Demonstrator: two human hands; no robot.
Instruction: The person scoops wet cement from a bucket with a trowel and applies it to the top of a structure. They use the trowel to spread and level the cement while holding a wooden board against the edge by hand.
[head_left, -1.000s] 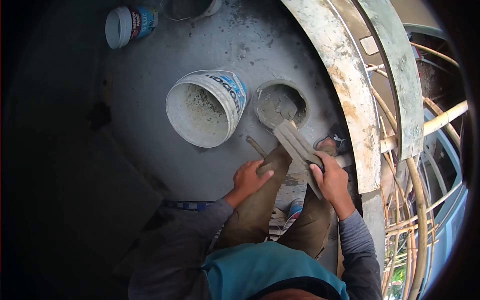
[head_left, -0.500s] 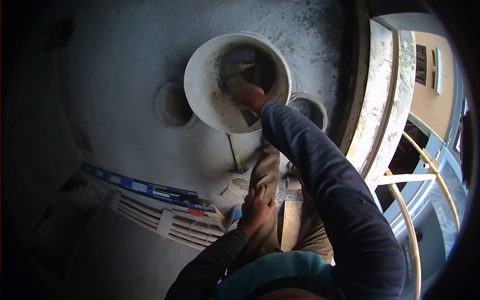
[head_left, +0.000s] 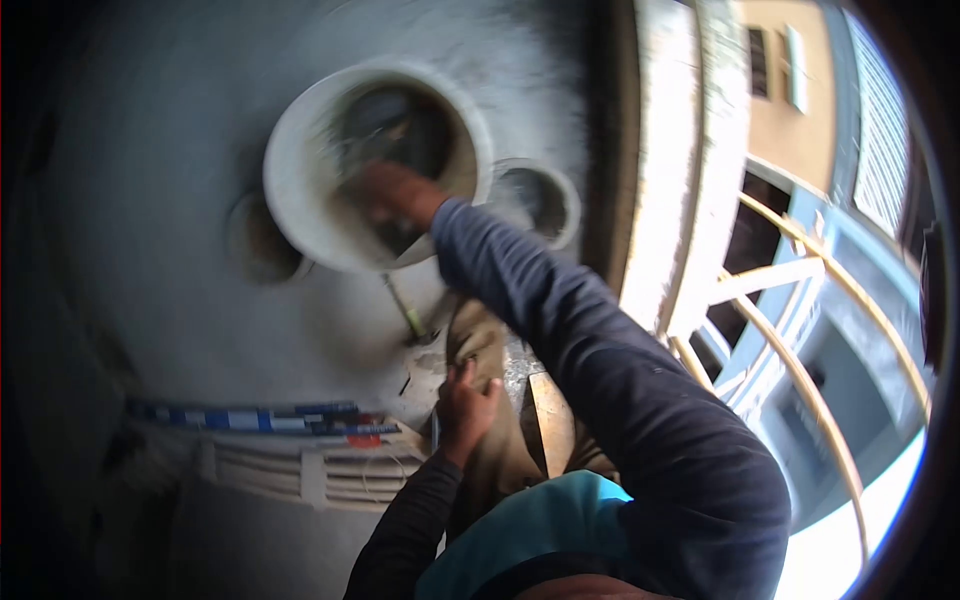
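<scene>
My right hand [head_left: 395,195] reaches down inside a large pale bucket [head_left: 290,180], whose bottom holds something dark. Motion smears its fingers, and I cannot tell what they hold. On the trousered knee [head_left: 475,335] rests my left hand [head_left: 467,410], fingers lying loosely apart with nothing in them. A smaller round container [head_left: 262,245] stands just left of the bucket, and a second small bucket [head_left: 570,205] sits at its right. Below the big bucket, a hammer-like tool with a yellow-green handle [head_left: 408,312] lies on the floor.
Blue-and-white level-like bars [head_left: 265,420] lie at lower left beside a pale slatted frame [head_left: 315,478]. A weathered ledge [head_left: 665,150] runs along the right, with pale yellowish railings [head_left: 810,395] and a building beyond. A wooden board [head_left: 552,425] lies between the legs.
The view has swung, so the buckets and ledge appear further left and more of the outside shows. My right hand stays in the bucket, now blurred; my left hand stays on the knee.
</scene>
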